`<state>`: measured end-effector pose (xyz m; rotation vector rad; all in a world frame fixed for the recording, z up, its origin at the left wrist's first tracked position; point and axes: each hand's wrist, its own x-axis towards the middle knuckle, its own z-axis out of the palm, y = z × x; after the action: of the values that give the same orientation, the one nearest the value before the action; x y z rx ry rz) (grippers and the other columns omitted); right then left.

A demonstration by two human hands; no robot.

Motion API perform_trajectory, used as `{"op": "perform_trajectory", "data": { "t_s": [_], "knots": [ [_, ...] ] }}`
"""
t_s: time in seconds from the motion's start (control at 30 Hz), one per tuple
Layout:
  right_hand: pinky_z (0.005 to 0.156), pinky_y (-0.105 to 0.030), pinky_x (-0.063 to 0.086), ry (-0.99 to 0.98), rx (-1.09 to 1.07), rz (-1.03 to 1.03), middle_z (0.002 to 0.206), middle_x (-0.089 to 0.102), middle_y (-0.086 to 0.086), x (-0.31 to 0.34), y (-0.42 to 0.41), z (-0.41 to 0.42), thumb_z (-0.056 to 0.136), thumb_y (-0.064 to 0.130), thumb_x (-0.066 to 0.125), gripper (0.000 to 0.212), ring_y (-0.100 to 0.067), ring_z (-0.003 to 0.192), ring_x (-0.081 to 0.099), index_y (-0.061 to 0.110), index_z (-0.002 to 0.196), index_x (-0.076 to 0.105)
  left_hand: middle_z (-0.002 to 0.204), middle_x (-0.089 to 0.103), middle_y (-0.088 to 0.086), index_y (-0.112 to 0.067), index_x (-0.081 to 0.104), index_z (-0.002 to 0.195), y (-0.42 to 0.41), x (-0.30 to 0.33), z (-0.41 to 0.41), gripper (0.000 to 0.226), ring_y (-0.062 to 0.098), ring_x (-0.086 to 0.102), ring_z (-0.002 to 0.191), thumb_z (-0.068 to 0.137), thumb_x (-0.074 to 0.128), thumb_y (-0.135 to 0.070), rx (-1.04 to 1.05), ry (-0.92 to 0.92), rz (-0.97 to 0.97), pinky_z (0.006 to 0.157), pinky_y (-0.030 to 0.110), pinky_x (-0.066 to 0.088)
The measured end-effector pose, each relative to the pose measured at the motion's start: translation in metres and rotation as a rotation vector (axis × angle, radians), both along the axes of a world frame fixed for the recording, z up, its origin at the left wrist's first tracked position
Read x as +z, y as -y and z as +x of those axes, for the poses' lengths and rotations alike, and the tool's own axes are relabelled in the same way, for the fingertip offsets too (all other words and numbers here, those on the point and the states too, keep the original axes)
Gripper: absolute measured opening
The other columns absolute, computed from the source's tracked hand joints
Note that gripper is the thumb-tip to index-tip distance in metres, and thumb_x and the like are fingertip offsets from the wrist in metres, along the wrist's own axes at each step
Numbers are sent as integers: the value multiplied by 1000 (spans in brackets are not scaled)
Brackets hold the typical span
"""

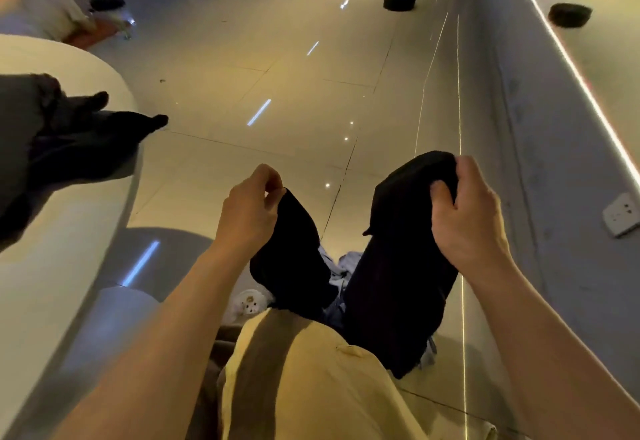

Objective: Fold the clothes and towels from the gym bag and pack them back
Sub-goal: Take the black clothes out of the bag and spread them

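Observation:
A black garment (pixel 398 266) hangs in front of me over the floor, held up at two places. My left hand (pixel 247 213) pinches its left top edge between thumb and fingers. My right hand (pixel 465 211) is closed around a bunched part at the upper right. The cloth drops down past my knee in beige trousers (pixel 304 377). Light bluish fabric (pixel 341 268) shows on the floor behind the garment. More dark clothes (pixel 69 142) lie on the white curved table (pixel 52 266) at the left. No gym bag is visible.
A grey wall (pixel 554 162) with a white socket (pixel 621 214) and a light strip runs along the right. A black round object (pixel 399 0) sits on the glossy tiled floor far ahead. A person in white (pixel 52 10) sits at the upper left.

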<state>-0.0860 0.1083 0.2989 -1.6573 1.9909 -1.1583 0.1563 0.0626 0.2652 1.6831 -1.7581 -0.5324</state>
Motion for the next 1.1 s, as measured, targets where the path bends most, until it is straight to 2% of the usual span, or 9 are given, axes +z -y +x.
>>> {"op": "perform_trajectory", "data": {
  "t_s": [0.2,0.33,0.47,0.6,0.77,0.83,0.93,1.03,1.1],
  "knots": [
    [58,-27,38,138,53,58,82,47,3,36,4,21,100,15,39,2,-12,73,46,16,102,39,100,62,6,-9,54,104,-9,77,15,9,31,57,90,98,50,-13,-8,69,-89,84,46,49],
    [67,-31,33,63,117,-48,92,52,-3,78,3,47,98,15,41,11,-22,83,49,14,108,45,103,62,13,-6,54,107,-21,132,39,12,34,55,90,98,49,-13,18,138,-217,82,46,48],
    [72,-27,34,132,190,-127,94,53,0,127,3,76,98,15,42,15,-19,87,50,13,111,49,101,62,11,-5,57,106,-36,188,75,11,31,56,92,96,52,-10,86,172,-400,78,35,43],
    [76,-26,34,240,254,-252,93,52,3,171,-6,117,99,17,41,12,-17,90,49,16,110,47,88,58,7,-12,53,92,-47,247,124,9,30,55,85,91,57,-4,226,156,-554,73,41,44],
    [63,-22,32,411,330,-374,89,50,6,240,-13,203,100,16,39,11,-18,88,45,13,109,45,100,63,16,-8,54,105,-57,329,196,11,35,56,83,97,49,-13,408,463,-666,62,42,38],
    [66,-20,37,477,374,-424,102,51,1,270,-16,244,101,15,37,21,-17,94,46,9,119,46,100,62,16,-12,54,103,-58,355,235,8,38,57,86,97,50,-15,506,533,-647,63,40,37],
    [52,-6,37,528,505,-442,89,47,4,297,-23,306,102,14,34,6,-12,81,47,16,106,39,101,63,11,-23,53,95,-70,362,301,12,37,59,91,92,58,-12,648,517,-505,69,38,44],
    [47,-8,35,530,614,-390,80,41,8,309,-32,362,103,14,32,3,-1,69,41,16,103,34,107,62,16,-15,57,105,-92,335,358,10,38,57,98,95,55,-17,735,419,-406,70,37,40],
    [53,-13,36,529,666,-354,81,41,9,311,-39,399,103,14,31,5,0,69,41,15,104,36,108,61,18,-11,56,106,-111,313,391,14,39,55,101,96,53,-19,776,369,-375,69,36,35]
  ]
}}
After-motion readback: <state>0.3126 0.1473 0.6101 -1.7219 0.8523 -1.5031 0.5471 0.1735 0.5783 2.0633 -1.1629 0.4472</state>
